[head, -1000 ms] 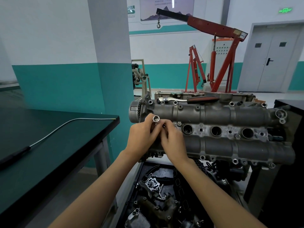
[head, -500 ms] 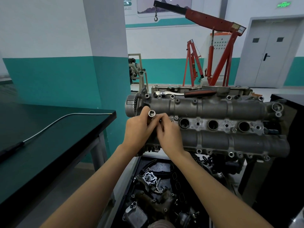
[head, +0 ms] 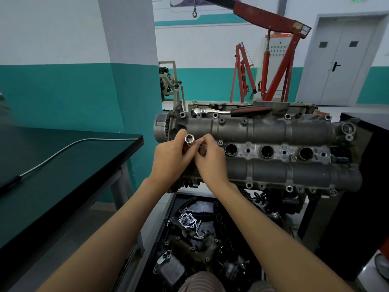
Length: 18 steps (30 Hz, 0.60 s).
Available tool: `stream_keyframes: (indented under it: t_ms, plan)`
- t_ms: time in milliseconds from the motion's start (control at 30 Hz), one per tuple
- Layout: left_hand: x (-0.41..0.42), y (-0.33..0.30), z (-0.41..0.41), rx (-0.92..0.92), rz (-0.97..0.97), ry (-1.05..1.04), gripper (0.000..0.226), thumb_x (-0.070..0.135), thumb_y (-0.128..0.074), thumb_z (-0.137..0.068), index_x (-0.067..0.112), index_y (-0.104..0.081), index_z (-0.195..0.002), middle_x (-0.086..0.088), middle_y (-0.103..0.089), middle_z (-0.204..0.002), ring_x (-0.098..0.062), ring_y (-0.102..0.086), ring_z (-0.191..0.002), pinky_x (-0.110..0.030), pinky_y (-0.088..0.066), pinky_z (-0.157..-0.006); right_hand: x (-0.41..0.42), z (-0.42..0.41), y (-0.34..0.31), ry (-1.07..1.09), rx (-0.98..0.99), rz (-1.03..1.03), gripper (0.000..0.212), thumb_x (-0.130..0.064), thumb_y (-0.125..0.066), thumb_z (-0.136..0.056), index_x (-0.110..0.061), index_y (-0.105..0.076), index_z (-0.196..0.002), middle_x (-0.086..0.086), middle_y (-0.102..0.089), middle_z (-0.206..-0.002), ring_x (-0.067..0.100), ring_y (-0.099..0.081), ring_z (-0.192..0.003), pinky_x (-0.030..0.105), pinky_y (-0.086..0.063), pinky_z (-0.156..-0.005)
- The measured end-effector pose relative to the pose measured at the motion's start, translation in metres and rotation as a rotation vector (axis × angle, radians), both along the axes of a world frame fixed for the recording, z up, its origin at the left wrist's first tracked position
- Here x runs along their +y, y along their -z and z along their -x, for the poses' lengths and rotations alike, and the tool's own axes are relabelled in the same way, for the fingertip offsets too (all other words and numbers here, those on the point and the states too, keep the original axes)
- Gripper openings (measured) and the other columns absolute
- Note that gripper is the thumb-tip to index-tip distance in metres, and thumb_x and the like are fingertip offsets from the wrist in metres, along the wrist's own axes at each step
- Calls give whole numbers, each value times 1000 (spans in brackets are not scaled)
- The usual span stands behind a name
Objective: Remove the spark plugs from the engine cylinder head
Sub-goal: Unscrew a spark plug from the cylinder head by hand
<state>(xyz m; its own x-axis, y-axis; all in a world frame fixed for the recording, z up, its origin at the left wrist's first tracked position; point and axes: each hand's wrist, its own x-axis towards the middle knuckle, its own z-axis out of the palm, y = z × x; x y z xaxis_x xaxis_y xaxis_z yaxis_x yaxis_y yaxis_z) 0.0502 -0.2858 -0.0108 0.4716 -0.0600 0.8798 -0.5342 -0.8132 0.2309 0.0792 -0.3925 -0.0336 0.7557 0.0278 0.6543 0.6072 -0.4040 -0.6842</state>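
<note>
The grey engine cylinder head (head: 273,131) lies across a stand in front of me, with three open spark plug wells (head: 267,151) showing to the right of my hands. My left hand (head: 168,159) grips a silver tubular socket (head: 189,140), open end up, over the leftmost well, which is hidden. My right hand (head: 210,161) pinches something small beside the socket; what it pinches is hidden by my fingers. A ratchet wrench (head: 231,110) with a red and black handle rests on the far edge of the head.
A black workbench (head: 52,175) with a silver flexible wand (head: 59,152) stands at left. Below the head sits a tray of engine parts (head: 193,239). A red engine hoist (head: 273,60) and grey doors stand behind; a black cabinet (head: 362,186) is at right.
Both hands stay together at the left end of the head, holding the socket. My view has tilted slightly upward, so everything sits lower in frame.
</note>
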Motion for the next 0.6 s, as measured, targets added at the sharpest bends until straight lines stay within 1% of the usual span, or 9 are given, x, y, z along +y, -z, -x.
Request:
stream_keyframes:
  t_ms: [133,200,267,367,433,467,500,533,600]
  plan:
    - [0,1,4,-18,-17,34,32,34,-51,-90,3,-59,-88,5,-50,-50,-19,-52,-42,-28,-38,-43,-4,2,4,-42,-63,19,5,-15,-54,-91,-13,-57,-87,-7,-55,-62,6,-50,-57,27,-40,-54]
    - [1,1,4,-25,-44,38,33,34,-46,-90,4,-61,-94,9,-44,-50,-18,-51,-40,-26,-37,-42,-4,5,4,-47,-106,55,15,-15,-51,-92,-15,-62,-103,-1,-64,-72,12,-58,-64,30,-45,-58]
    - [1,2,1,-16,-40,13,30,30,-51,-91,2,-60,-87,4,-49,-49,-21,-52,-41,-31,-40,-41,-4,5,5,-36,-146,91,24,-14,-48,-93,-17,-61,-114,3,-67,-77,16,-60,-67,27,-44,-59]
    - [0,2,-3,-1,31,4,30,27,-59,-88,1,-52,-77,-7,-54,-52,-25,-52,-43,-37,-42,-41,-2,4,4,1,-116,108,26,-16,-50,-92,-15,-56,-118,5,-67,-79,20,-62,-71,32,-47,-61]
    - [-1,2,-3,-3,40,5,32,29,-61,-86,2,-49,-74,-7,-54,-51,-24,-50,-42,-37,-41,-41,0,0,5,10,-56,38,11,-19,-56,-89,-20,-56,-100,-2,-61,-69,8,-57,-63,30,-44,-57]
    - [-1,2,-2,-6,29,5,33,30,-60,-86,2,-49,-74,-6,-53,-51,-23,-49,-42,-36,-41,-40,0,0,4,18,-41,-11,11,-18,-58,-88,-26,-52,-84,-7,-54,-62,3,-51,-56,26,-39,-53]
    - [-1,3,-1,-8,20,7,33,32,-60,-86,2,-51,-75,-4,-53,-50,-22,-49,-41,-35,-40,-41,0,0,4,28,-47,-41,25,-16,-59,-87,-30,-45,-73,-9,-47,-56,3,-46,-52,24,-34,-50]
    - [0,2,-1,-9,14,14,33,34,-59,-87,2,-53,-78,0,-52,-50,-19,-48,-41,-33,-39,-41,0,0,5,26,-57,-45,30,-14,-59,-87,-31,-42,-69,-9,-43,-55,3,-43,-51,24,-32,-48]
    - [1,2,1,-10,-6,35,34,38,-52,-89,5,-59,-87,10,-46,-50,-11,-45,-41,-26,-37,-43,-2,4,6,-21,-76,-30,15,-14,-56,-89,-21,-53,-76,-8,-49,-58,4,-46,-54,27,-37,-51]
